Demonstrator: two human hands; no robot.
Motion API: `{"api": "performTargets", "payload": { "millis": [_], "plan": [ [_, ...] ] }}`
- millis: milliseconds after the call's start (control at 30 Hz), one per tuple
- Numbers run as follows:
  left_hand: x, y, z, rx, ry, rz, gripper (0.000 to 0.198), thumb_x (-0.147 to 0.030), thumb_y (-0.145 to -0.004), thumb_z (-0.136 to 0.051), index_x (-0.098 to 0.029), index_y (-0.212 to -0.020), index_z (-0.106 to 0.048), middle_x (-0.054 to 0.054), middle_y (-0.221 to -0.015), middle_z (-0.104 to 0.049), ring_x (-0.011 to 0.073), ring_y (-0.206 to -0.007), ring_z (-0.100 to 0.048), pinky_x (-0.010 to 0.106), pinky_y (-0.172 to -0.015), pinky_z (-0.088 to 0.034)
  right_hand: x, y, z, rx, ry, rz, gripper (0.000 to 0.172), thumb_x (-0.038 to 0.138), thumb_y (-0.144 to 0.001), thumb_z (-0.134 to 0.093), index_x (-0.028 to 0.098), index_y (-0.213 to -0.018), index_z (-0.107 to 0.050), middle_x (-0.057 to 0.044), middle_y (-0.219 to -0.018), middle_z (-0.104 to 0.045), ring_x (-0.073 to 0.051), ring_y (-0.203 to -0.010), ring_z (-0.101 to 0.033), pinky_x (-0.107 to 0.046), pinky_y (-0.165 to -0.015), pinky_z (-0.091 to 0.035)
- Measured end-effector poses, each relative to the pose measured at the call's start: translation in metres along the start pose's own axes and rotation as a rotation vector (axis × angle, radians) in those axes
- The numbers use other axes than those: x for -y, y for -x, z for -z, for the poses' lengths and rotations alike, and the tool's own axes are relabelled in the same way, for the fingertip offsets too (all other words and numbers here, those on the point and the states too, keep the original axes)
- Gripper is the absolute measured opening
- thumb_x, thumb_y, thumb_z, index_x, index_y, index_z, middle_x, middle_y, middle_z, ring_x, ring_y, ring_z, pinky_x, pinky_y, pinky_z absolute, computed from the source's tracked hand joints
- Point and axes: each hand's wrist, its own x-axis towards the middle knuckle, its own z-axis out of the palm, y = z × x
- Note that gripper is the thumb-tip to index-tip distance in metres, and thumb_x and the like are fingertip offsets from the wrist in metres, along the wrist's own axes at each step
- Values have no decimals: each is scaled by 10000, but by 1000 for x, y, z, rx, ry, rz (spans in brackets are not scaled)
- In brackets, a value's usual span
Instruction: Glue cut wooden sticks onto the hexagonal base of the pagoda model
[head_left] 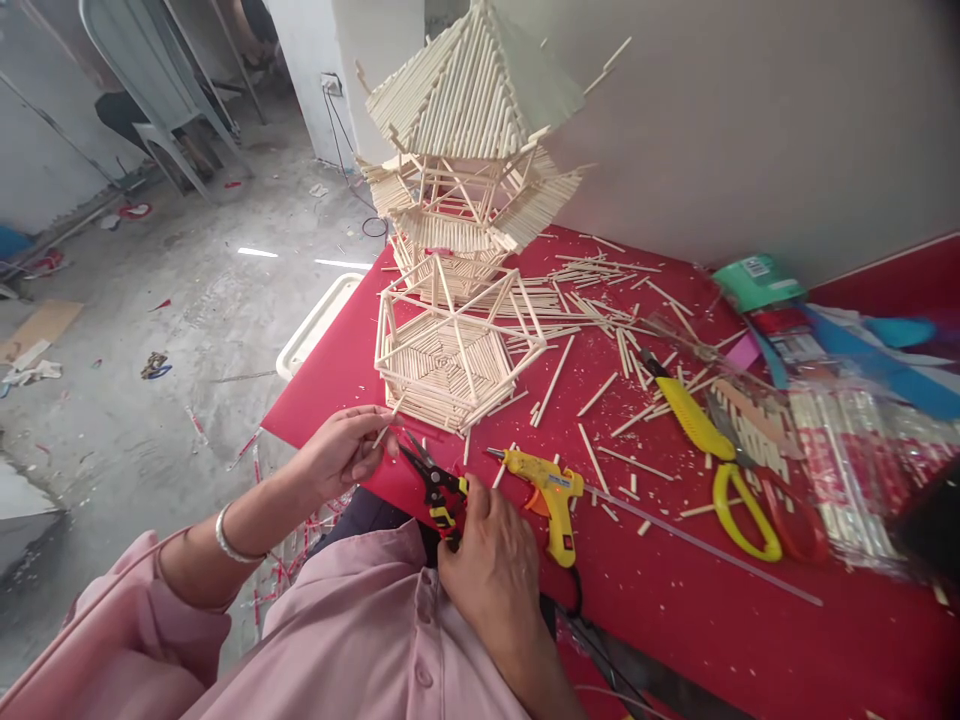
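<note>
My left hand [346, 452] pinches a short thin wooden stick [387, 428] just past the table's front left edge. In my right hand [491, 545] is a pair of pruning shears [435, 480] with black blades and yellow-black handles, its tips close to the stick. Whether the blades touch the stick I cannot tell. Beyond the hands stands a six-sided frame of sticks [454, 360] on a stick base. Behind it rises a pagoda model [469, 130] with a stick-covered roof. A yellow glue gun [551, 490] lies to the right of my right hand.
Loose sticks [600, 310] are strewn over the red tabletop [660, 620]. At right lie a yellow utility knife [690, 410], scissors [742, 510] and plastic packs of sticks [862, 460]. A clear glue stick [712, 550] extends behind the glue gun. A chair [150, 80] stands at far left.
</note>
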Motion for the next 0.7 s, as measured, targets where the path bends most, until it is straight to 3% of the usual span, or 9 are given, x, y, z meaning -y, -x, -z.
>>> {"api": "performTargets", "payload": {
  "millis": [267, 700],
  "plan": [
    [2, -3, 4, 9, -11, 7, 161, -289, -833, -634, -133, -800, -618, 1, -575, -636, 21, -250, -332, 168, -280, -200, 1, 0, 1, 10, 1, -7, 589, 173, -749, -616, 137, -1326, -507, -159, -1235, -628, -290, -1121, -595, -374, -948, -413],
    [4, -6, 1, 18, -9, 9, 264, -327, -835, -629, -149, -653, -561, 0, -542, -627, 17, -253, -313, 165, -283, -194, 0, 1, 0, 6, -2, -3, 609, 164, -739, -614, 134, -1336, -501, -158, -1218, -633, -290, -1109, -596, -375, -945, -419]
  ]
}}
